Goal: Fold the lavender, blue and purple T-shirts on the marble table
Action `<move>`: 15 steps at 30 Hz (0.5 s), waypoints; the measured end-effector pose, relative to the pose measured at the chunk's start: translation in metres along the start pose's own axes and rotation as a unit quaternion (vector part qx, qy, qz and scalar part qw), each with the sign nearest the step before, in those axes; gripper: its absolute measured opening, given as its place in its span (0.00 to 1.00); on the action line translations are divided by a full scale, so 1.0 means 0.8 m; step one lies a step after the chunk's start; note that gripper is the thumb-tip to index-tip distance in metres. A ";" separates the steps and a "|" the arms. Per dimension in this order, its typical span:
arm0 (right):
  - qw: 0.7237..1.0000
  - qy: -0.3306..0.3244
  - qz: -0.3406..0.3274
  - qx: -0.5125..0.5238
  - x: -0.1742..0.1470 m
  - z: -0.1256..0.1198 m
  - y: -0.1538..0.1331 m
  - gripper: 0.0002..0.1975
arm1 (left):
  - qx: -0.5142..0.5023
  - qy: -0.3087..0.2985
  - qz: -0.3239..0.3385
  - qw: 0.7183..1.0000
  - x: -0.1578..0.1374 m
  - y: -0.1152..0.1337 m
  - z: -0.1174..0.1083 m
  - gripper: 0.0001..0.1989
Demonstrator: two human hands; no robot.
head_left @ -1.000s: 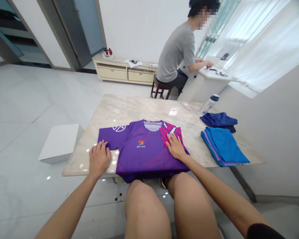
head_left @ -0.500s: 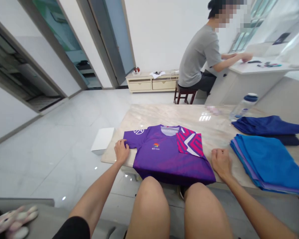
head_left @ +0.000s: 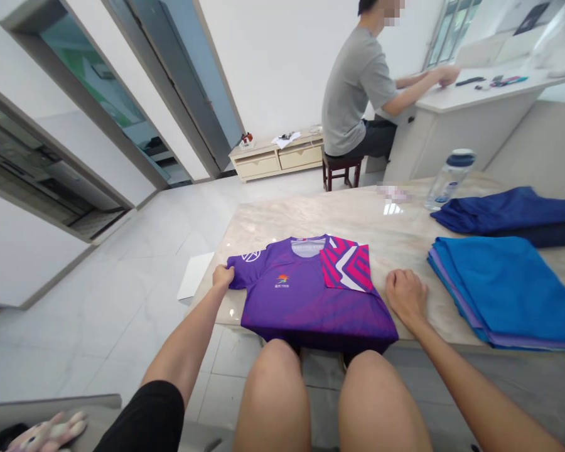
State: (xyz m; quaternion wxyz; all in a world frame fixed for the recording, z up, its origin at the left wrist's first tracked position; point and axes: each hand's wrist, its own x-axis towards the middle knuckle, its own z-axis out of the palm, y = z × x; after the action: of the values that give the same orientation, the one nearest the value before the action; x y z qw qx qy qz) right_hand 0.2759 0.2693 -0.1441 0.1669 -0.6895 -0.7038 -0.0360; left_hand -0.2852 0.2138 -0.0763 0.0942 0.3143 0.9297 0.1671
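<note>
A purple T-shirt [head_left: 294,295] lies face up on the marble-look table [head_left: 282,216], its collar away from me and its lower part hanging over the near edge. The sleeve on the right is folded inward across the chest, showing a pink and white pattern. At the left, my left hand [head_left: 223,276] pinches the end of the outstretched purple sleeve. My right hand [head_left: 407,300] rests on the tabletop just right of the shirt, fingers curled in and nothing visible in them.
Right of my right hand sits a stack of folded blue and lilac clothes [head_left: 503,289], with dark blue garments [head_left: 508,210] behind it. A water bottle [head_left: 451,179] stands near the far edge. Beyond, a person [head_left: 358,94] sits on a stool at a white counter [head_left: 475,94].
My left hand has gone from lying beside the sleeve's edge to gripping its end. My right hand stays by the shirt. The camera view has shifted and tilted slightly.
</note>
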 end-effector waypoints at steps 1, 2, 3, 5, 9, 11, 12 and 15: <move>1.000 -0.002 0.000 0.003 0.000 -0.002 -0.001 0.20 | -0.007 0.002 0.004 1.000 -0.004 0.005 -0.003 0.19; 1.000 -0.004 0.000 0.006 0.000 -0.004 -0.002 0.20 | -0.012 0.005 0.009 1.000 -0.009 0.010 -0.006 0.19; 1.000 -0.007 0.000 0.009 0.000 -0.005 -0.003 0.20 | -0.016 0.009 0.015 1.000 -0.013 0.016 -0.011 0.18; 1.000 -0.012 0.003 0.017 0.000 -0.009 -0.005 0.20 | -0.025 0.020 0.029 0.999 -0.022 0.030 -0.023 0.17; 0.999 -0.008 0.006 0.032 0.000 -0.012 -0.009 0.20 | -0.033 0.036 0.064 0.997 -0.041 0.072 -0.047 0.15; 0.999 -0.004 0.004 0.034 0.000 -0.013 -0.010 0.20 | -0.040 0.033 0.101 0.994 -0.056 0.101 -0.051 0.14; 0.999 -0.004 0.004 0.032 0.000 -0.013 -0.010 0.20 | -0.044 0.027 0.124 0.991 -0.067 0.117 -0.049 0.14; 1.000 -0.009 0.001 0.025 -0.002 -0.011 -0.009 0.20 | -0.059 -0.011 0.204 0.977 -0.106 0.160 -0.029 0.13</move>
State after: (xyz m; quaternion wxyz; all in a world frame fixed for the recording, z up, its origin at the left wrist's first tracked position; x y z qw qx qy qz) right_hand 0.2706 0.2651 -0.1350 0.1778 -0.6863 -0.7051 -0.0125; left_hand -0.1547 0.2512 -0.0016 0.0868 0.4929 0.8337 0.2334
